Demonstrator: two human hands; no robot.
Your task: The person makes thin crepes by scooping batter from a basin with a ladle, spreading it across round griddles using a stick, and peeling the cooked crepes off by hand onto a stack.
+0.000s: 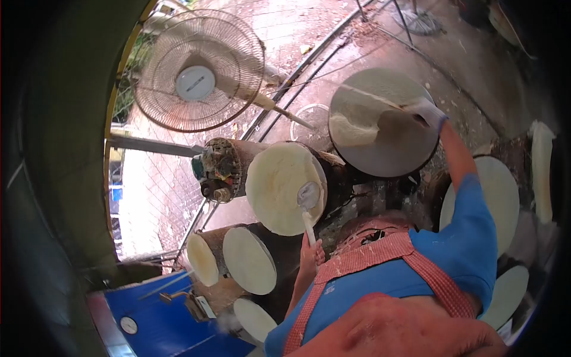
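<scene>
My left hand [313, 254], low in the middle, is closed around the handle of a ladle [307, 215]. The ladle's pale-coated bowl lies over the right part of a round cream-coloured sheet [276, 184] on a drum-like stand. My right hand [427, 114], in a whitish glove, reaches out over a large round grey surface [386, 157]. Its fingers are closed on a thin, light stick [380, 99] that points left across that surface. A pale, wet-looking patch [354, 131] covers the left part of it. The glove hides some finger detail.
A caged fan [199, 71] stands at upper left, beside metal rails [303, 68]. More pale round discs [250, 260] surround me at lower left and right [491, 199]. A blue panel with a dial [128, 325] is at lower left, with faint steam nearby.
</scene>
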